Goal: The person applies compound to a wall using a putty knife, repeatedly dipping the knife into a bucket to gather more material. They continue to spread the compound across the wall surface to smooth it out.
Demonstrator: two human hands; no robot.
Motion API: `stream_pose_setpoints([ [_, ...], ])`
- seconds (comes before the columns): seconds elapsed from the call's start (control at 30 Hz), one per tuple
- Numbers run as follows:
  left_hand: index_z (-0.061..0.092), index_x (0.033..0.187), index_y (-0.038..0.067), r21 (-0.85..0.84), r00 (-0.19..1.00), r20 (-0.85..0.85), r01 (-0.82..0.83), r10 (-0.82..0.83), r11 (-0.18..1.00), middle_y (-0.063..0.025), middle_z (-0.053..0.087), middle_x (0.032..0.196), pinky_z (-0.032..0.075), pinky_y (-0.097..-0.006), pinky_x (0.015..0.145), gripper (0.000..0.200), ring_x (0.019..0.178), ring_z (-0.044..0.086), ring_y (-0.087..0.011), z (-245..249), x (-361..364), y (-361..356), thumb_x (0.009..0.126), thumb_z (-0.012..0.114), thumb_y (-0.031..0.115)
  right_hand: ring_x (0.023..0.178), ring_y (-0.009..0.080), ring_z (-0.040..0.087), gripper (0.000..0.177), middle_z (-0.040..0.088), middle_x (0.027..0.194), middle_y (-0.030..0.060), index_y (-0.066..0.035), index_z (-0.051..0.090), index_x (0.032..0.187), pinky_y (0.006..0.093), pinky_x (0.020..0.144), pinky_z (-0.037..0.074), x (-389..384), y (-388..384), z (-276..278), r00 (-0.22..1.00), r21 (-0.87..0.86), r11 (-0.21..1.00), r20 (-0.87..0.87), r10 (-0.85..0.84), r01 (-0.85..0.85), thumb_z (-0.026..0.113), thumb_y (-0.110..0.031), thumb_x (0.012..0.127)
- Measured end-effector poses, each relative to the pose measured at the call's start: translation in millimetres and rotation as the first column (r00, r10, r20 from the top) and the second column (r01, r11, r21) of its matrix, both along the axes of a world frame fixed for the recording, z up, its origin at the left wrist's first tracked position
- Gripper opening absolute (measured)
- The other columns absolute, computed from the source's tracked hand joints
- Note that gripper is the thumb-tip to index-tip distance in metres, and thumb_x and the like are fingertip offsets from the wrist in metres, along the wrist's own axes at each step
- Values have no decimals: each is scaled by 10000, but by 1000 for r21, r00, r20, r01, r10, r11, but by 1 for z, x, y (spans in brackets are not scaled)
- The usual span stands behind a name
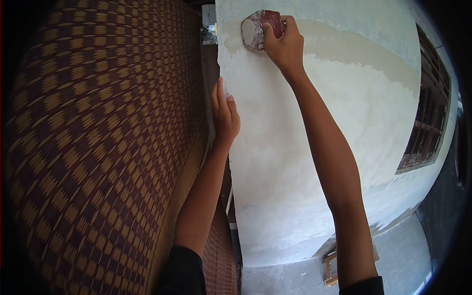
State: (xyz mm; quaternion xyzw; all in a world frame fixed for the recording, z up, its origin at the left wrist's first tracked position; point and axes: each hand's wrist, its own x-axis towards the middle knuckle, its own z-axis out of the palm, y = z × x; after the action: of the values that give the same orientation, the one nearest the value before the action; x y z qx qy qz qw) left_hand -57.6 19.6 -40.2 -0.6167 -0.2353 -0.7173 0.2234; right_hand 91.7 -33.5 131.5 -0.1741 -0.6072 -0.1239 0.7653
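A red scraper (272,25) lies against the upper left of the pale wall (324,128).
The scraper is reddish, its broad blade coated with whitish smears; the right hand (286,45) clamps it, thumb on its face, arm stretched up across the wall. The left hand (226,112) rests at the wall's left edge, fingers extended upward, thumb apart, gripping nothing, beside the woven panel (108,128).
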Motion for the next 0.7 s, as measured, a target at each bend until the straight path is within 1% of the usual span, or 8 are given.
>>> stream_pose_setpoints([
  [0.03,293,1498,-26,3,1000,-1,-2,2,1000,-230,358,1463,360,-469,1100,490,1333,411,-380,1,-1,-1,1039,350,137,782,378,710,323,703,847,240,33,544,1085,427,747,555,-4,-1,0,1000,3,1000,-1,2,-2,675,-154,858],
  [0.13,289,1499,-27,-7,1000,-4,4,-4,1000,-231,355,1465,361,-469,1103,491,1339,407,-379,0,-1,-1,1043,347,144,782,404,699,304,696,841,249,19,542,1061,440,742,553,-19,7,-2,977,43,997,199,-75,67,679,-147,846],
  [0.23,289,1500,-26,-3,1000,-9,-9,9,1000,-231,356,1464,361,-470,1102,491,1339,408,-378,0,-1,0,1043,349,144,848,343,719,344,718,909,223,20,568,1085,387,765,552,-13,13,1,978,-52,986,144,-149,158,690,-229,881],
  [0.27,291,1500,-25,9,1000,-8,-12,12,1000,-231,356,1464,361,-470,1100,491,1336,409,-378,0,-1,1,1042,350,142,784,412,696,312,692,829,251,34,539,1045,436,745,554,-9,14,3,986,-1,990,86,-144,144,685,-143,833],
  [0.37,295,1498,-23,12,1000,-3,-24,24,1000,-229,358,1462,361,-472,1096,489,1332,412,-379,-1,0,-1,1040,351,139,800,301,728,327,721,914,216,17,568,1086,361,747,557,0,6,4,999,-18,999,-7,-50,50,687,-210,883],
  [0.5,300,1496,-25,5,1000,-1,-23,23,1000,-231,365,1456,360,-473,1094,488,1328,414,-380,0,0,-2,1037,353,132,821,320,724,326,723,930,208,1,567,1088,379,751,552,-16,8,-1,984,3,1000,177,-31,31,691,-220,882],
  [0.57,301,1495,-26,1,1000,0,-19,19,1000,-232,367,1453,360,-474,1094,488,1329,414,-380,0,0,-1,1036,355,130,835,332,722,335,720,921,214,10,565,1086,387,758,552,-20,18,-1,958,0,984,229,-173,178,689,-227,884],
  [0.7,303,1494,-29,-2,1000,4,-16,16,1000,-235,371,1451,361,-473,1094,489,1331,412,-382,0,0,-1,1034,358,128,833,325,724,339,719,916,216,16,563,1089,385,758,554,-8,10,10,972,-34,980,141,-190,196,685,-225,884],
])
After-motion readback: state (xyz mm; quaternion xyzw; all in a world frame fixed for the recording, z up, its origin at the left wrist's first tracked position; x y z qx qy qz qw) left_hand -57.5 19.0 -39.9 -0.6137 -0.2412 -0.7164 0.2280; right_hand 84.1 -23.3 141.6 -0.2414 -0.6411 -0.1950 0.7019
